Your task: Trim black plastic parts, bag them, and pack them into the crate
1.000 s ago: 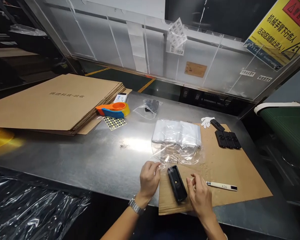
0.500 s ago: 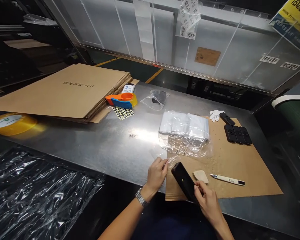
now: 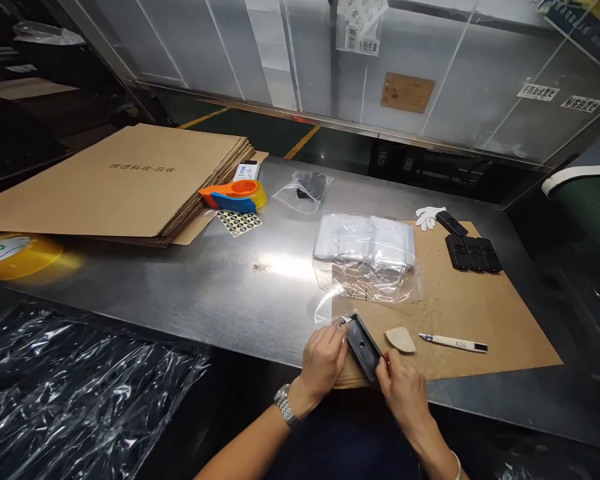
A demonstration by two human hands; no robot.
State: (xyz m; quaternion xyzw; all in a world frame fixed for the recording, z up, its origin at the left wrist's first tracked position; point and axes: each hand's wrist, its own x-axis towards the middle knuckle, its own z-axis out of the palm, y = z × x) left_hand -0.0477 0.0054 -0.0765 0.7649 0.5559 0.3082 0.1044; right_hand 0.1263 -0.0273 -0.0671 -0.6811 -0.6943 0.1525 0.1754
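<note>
A hollow black plastic housing [image 3: 363, 347], long and narrow with a small hole in its floor, is tilted between my two hands over the cardboard's near edge. My left hand [image 3: 324, 357] is closed at its far left end. Clear film [image 3: 325, 309] shows by those fingertips; whether they pinch it too I cannot tell. My right hand [image 3: 403, 383] grips the housing's near right end between thumb and fingers. Just right of the housing lies a beige pad [image 3: 400, 340], then a white craft knife [image 3: 455, 343] marked A26.
Clear plastic bags [image 3: 364, 241] lie in a pile on a cardboard sheet [image 3: 490, 327]. Several black housings [image 3: 474, 253] and a white glove [image 3: 429, 217] are at the right. Leftward are a tape dispenser [image 3: 235, 195], round stickers [image 3: 239, 223], flat cartons [image 3: 115, 180] and a tape roll [image 3: 23, 257].
The housing has turned so its hollow side shows. My left hand has moved from beside it onto its far end. My right hand has shifted slightly left with it.
</note>
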